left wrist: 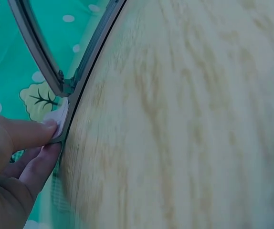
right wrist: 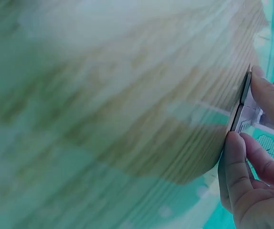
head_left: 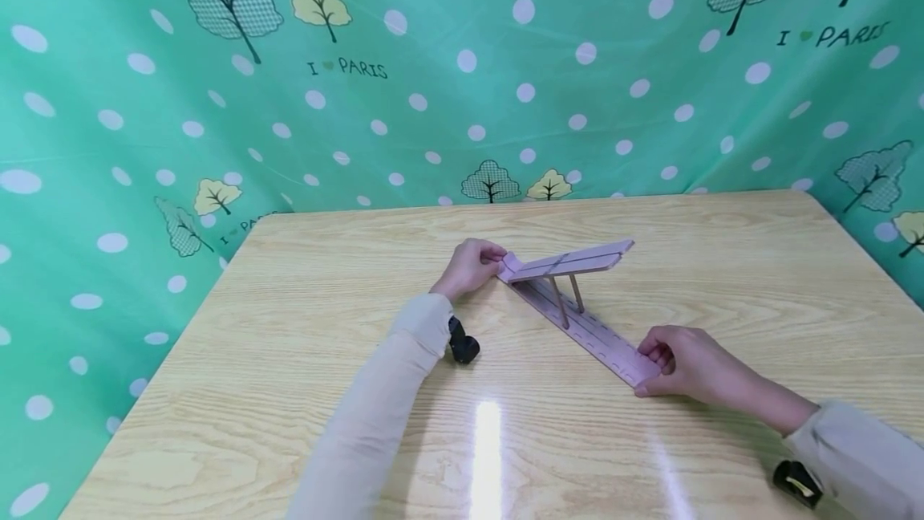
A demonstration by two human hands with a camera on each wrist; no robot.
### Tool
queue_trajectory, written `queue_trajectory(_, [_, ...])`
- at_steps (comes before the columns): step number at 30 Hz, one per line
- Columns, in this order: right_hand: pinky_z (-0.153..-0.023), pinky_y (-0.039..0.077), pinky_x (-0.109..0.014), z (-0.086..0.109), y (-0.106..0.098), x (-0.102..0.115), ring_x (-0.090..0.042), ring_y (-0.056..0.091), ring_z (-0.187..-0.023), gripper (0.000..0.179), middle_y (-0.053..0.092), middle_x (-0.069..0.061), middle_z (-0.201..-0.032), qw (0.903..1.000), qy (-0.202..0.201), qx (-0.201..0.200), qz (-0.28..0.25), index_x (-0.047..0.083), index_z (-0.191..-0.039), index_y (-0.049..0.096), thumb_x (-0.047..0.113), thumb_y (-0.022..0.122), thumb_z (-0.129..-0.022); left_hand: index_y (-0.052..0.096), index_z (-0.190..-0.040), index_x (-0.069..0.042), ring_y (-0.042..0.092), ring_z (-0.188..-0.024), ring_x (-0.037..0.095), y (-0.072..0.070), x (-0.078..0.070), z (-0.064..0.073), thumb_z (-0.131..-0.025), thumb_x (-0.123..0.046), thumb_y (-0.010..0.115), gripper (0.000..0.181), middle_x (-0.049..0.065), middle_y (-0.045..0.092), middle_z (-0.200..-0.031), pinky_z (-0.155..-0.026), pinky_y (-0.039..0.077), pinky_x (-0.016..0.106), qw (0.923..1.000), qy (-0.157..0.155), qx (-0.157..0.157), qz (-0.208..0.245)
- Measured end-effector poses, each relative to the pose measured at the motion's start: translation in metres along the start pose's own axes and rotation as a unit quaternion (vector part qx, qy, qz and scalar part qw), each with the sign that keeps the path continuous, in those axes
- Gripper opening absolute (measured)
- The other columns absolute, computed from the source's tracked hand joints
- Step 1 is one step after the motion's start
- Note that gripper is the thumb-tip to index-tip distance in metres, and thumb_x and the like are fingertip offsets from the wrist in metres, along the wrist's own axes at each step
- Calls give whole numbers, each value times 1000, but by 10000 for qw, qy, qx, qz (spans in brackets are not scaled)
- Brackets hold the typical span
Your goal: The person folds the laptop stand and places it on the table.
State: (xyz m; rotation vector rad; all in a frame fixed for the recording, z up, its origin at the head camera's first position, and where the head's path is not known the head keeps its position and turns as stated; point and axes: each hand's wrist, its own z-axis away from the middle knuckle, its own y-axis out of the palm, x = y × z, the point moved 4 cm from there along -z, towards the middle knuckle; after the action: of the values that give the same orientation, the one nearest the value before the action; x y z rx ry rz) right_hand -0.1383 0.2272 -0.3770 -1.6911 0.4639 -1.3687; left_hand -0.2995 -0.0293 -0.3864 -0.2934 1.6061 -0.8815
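A pink folding stand [head_left: 602,343] lies slantwise on the table. Its long narrow base has rows of small slots along both edges. Above it, a tilted panel [head_left: 577,261] is hinged at the far left end and propped on two thin legs [head_left: 558,303]. My left hand [head_left: 469,265] pinches the far end of the base; in the left wrist view, thumb and fingers close on its pink end piece [left wrist: 56,119]. At the near right end, my right hand [head_left: 693,366] grips the base by its opposite edges, its palm clear of the stand.
The wooden table [head_left: 303,359] reaches back to a green dotted curtain [head_left: 433,87]. A black wrist device [head_left: 464,343] hangs under the left sleeve, and another [head_left: 797,483] is at the right cuff. Bright light reflections lie on the front of the tabletop.
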Motion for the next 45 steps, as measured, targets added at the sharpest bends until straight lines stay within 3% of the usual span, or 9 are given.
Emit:
queue_trajectory(24, [-51, 48, -18, -2, 25, 30, -1, 50, -59, 33, 55, 5, -67, 9960, -312, 105, -825, 3, -77, 59, 20, 80, -59, 67, -97, -3, 60, -87, 16, 4, -8, -20, -82, -10, 63, 17, 7, 66, -94, -79, 47, 23, 9974, 105, -568, -441])
queue_trajectory(33, [-51, 49, -19, -7, 32, 38, -2, 51, -57, 30, 56, 7, -64, 9945, -285, 219, -988, 5, -73, 59, 22, 80, -60, 68, -88, -5, 59, -78, 14, 6, -7, -24, -81, -12, 65, 11, 4, 66, -85, -72, 48, 22, 9957, 59, -801, -470])
queue_trajectory(45, [-50, 49, -18, -8, 41, 49, -1, 52, -56, 25, 57, 8, -63, 9902, -609, 242, -1236, 4, -72, 60, 17, 79, -61, 68, -84, -6, 56, -71, 12, 8, -10, -23, -80, -15, 66, 10, 3, 65, -80, -63, 45, 20, 9941, -339, -1004, -230])
